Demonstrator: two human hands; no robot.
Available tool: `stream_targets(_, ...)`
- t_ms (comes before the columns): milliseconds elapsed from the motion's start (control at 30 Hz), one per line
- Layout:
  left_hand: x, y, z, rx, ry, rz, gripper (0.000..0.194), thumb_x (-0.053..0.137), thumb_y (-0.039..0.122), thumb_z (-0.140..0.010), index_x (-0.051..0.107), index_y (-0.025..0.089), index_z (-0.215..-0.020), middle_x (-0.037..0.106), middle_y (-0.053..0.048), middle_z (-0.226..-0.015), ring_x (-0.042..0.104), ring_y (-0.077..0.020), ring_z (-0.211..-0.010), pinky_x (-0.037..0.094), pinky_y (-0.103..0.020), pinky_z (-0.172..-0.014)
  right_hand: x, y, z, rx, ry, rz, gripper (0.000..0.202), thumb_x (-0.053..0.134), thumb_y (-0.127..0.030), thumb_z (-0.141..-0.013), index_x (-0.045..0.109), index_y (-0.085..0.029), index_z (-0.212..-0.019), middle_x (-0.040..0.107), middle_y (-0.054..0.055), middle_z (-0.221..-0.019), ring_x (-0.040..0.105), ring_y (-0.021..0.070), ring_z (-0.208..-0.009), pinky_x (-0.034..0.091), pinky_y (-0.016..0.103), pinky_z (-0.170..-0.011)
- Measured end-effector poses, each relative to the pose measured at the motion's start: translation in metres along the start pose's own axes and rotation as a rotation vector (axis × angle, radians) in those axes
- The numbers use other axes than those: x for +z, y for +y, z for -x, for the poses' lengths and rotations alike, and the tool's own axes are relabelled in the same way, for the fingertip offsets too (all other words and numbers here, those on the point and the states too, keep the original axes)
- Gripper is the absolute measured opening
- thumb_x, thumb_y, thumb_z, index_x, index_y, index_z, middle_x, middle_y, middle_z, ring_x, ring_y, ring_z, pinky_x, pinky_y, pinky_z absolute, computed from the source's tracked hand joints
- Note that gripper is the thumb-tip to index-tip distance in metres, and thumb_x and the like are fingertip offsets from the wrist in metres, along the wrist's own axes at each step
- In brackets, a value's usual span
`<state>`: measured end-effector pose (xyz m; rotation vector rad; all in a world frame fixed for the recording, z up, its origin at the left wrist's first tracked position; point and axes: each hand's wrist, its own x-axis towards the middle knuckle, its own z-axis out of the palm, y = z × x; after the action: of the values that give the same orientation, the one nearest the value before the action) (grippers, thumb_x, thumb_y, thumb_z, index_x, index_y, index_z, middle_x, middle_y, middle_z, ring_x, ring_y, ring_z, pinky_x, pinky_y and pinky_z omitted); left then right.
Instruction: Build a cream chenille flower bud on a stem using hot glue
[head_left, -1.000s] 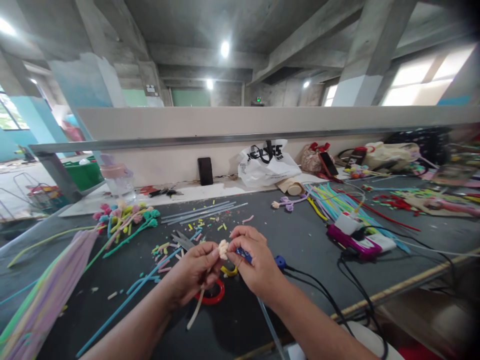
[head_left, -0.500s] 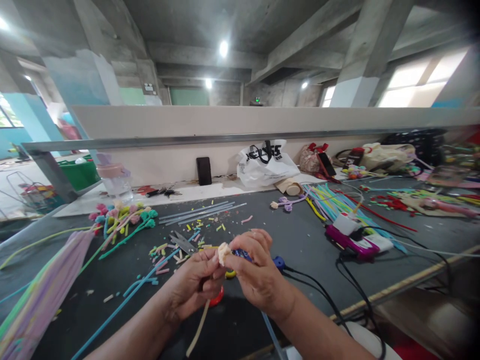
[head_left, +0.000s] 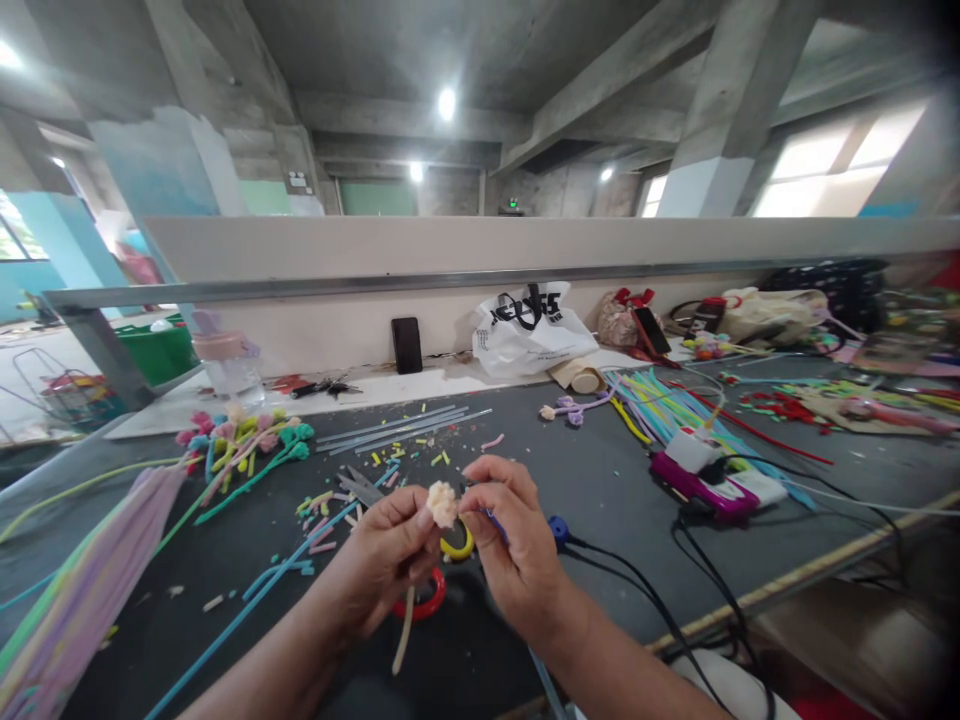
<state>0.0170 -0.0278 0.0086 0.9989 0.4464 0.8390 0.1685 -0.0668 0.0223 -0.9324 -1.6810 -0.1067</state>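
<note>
My left hand (head_left: 394, 545) is closed in a pinch under a cream fuzzy flower head (head_left: 442, 504). Its cream pipe-cleaner stem (head_left: 405, 635) hangs below the fingers. Close at the flower's right side is my right hand (head_left: 517, 545), thumb and fingertips drawn together; whatever is between them is too small to make out. Behind that hand a blue corded tool (head_left: 556, 528) is mostly hidden. Scissors lie under my hands, with grey blades (head_left: 361, 487), a red handle loop (head_left: 427, 595) and a yellow loop (head_left: 459, 545) partly visible.
Cut pipe-cleaner bits (head_left: 322, 500) are scattered at centre left. Finished fuzzy flowers (head_left: 247, 440) and a pastel bundle (head_left: 97, 580) lie left. Clear sticks (head_left: 405, 428) lie behind. At right are coloured pipe cleaners (head_left: 667, 410), a purple power strip (head_left: 701, 487) and black cables (head_left: 637, 580).
My right hand has drawn back slightly from the flower head, which now shows more fully. My left hand has shifted slightly left, and the red loop is more exposed.
</note>
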Motion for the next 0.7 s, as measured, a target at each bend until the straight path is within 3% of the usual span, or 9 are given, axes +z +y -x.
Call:
stream_targets(200,-0.0012,-0.0026,-0.0015,0.057,0.096,-0.157,0.024,0.064,0.035,-0.077,0.052,0.015,-0.072,0.041,0.006,-0.050,0.029,-0.0031,-0.042,0.016,-0.017,-0.042,-0.0019,-0.0009,0.0034,0.014,-0.046,0.023,0.012,0.052,-0.016,-0.083,0.054,-0.022,-0.093,0.051,0.007,-0.104,0.050,0.0206,-0.101,0.039,0.039,-0.088)
stream_targets(367,-0.0022,-0.0042,-0.0008,0.085,0.136,-0.222,0.028,0.068,0.038,-0.072,0.053,0.015,-0.068,0.043,0.006,-0.050,0.032,-0.0038,-0.044,0.020,-0.017,-0.043,-0.0003,0.0006,0.0026,0.029,-0.056,0.046,0.007,0.056,-0.017,-0.080,0.054,-0.021,-0.085,0.053,0.006,-0.100,0.052,0.0202,-0.095,0.040,0.038,-0.085)
stream_targets(567,-0.0051,-0.0052,-0.0008,0.124,0.142,-0.258,0.028,0.069,0.039,-0.071,0.055,0.014,-0.069,0.042,0.006,-0.050,0.030,-0.0029,-0.043,0.020,-0.016,-0.043,0.0011,0.0041,0.0012,0.055,-0.088,-0.010,0.007,0.060,-0.016,-0.078,0.058,-0.022,-0.081,0.052,0.005,-0.101,0.052,0.0199,-0.095,0.040,0.038,-0.084)
stream_targets(700,-0.0033,-0.0022,0.0005,0.080,0.095,-0.197,0.029,0.070,0.039,-0.070,0.056,0.013,-0.070,0.043,0.006,-0.050,0.030,-0.0026,-0.043,0.018,-0.016,-0.043,-0.0019,0.0016,-0.0003,0.068,-0.116,-0.155,0.006,0.057,-0.017,-0.080,0.060,-0.022,-0.078,0.052,0.006,-0.101,0.052,0.0200,-0.098,0.043,0.035,-0.083)
